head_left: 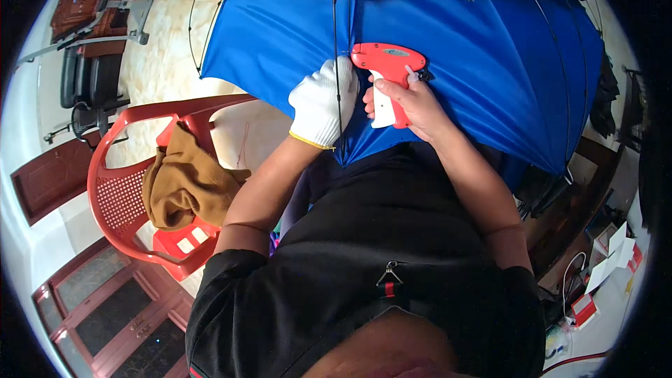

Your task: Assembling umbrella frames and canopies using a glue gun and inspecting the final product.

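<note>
Right hand point(413, 103) wraps the tagging gun point(392, 59); left hand point(323, 105) curls, hold unclear, by umbrella point(276, 24) edge. Floor point(157, 63) spreads toward ten o'clock.

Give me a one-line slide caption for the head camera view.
A gloved left hand at a blue umbrella; the bare right hand grips a red-and-white tagging gun.
</note>
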`<state>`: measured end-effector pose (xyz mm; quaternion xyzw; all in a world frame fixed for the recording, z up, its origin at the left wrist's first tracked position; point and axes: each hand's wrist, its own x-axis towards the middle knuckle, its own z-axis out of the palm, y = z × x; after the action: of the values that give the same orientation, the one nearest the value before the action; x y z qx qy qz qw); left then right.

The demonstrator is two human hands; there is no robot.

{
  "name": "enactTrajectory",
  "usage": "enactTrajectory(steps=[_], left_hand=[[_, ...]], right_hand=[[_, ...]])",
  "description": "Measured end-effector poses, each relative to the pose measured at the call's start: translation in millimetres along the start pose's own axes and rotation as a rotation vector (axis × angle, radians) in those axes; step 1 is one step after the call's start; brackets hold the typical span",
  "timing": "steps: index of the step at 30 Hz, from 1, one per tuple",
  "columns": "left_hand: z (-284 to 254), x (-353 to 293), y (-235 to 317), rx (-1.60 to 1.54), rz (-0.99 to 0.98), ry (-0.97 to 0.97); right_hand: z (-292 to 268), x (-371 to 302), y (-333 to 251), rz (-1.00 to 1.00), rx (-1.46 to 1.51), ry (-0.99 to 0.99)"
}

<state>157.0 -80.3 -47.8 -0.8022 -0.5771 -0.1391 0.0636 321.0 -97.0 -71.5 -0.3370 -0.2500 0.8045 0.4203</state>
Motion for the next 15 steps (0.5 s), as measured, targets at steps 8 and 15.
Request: enactTrajectory(steps=[8, 15], left_hand=[[2.9, 0.7, 2.4, 0.017, 0.013, 0.041], [-3.4, 6.6, 2.5, 0.021, 0.048, 0.061]], right_hand=[[0.7, 0.5, -0.7, -0.006, 0.018, -0.043], [6.2, -1.2, -1.1, -0.053, 0.031, -0.005]])
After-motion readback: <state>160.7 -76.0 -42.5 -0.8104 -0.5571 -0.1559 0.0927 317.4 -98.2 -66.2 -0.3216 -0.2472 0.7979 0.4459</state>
